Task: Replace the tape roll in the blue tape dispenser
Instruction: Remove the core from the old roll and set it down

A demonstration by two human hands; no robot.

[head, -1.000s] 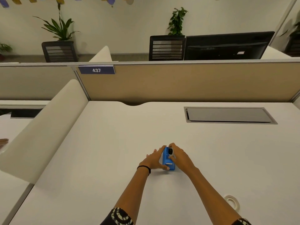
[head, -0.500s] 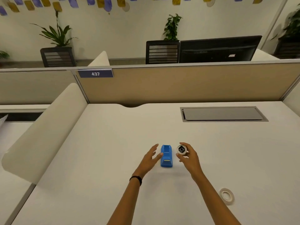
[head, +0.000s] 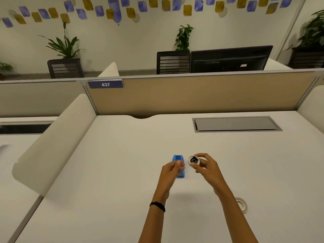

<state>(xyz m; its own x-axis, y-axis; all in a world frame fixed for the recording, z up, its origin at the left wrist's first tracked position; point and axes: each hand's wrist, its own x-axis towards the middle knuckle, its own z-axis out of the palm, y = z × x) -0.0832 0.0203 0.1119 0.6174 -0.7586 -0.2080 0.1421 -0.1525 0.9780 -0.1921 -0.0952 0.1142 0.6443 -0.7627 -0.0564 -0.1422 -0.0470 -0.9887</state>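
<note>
The blue tape dispenser (head: 177, 158) lies on the white desk (head: 122, 172), partly covered by my left hand (head: 172, 171). That hand hovers in front of it with the fingers curled against the thumb; whether it touches the dispenser is unclear. Just to the right, my right hand (head: 207, 166) pinches a small tape roll with a black core (head: 194, 160) between thumb and fingers, lifted off the desk. A second, whitish tape roll (head: 241, 204) lies flat on the desk by my right forearm.
A grey cable hatch (head: 236, 124) is set into the desk at the back right. A tan partition (head: 192, 93) closes the far edge, and a rounded white divider (head: 52, 142) runs along the left side.
My right hand has lifted the black-cored roll out of the dispenser and to the right. My left hand let go of the dispenser, opened, then curled its fingers over it.
</note>
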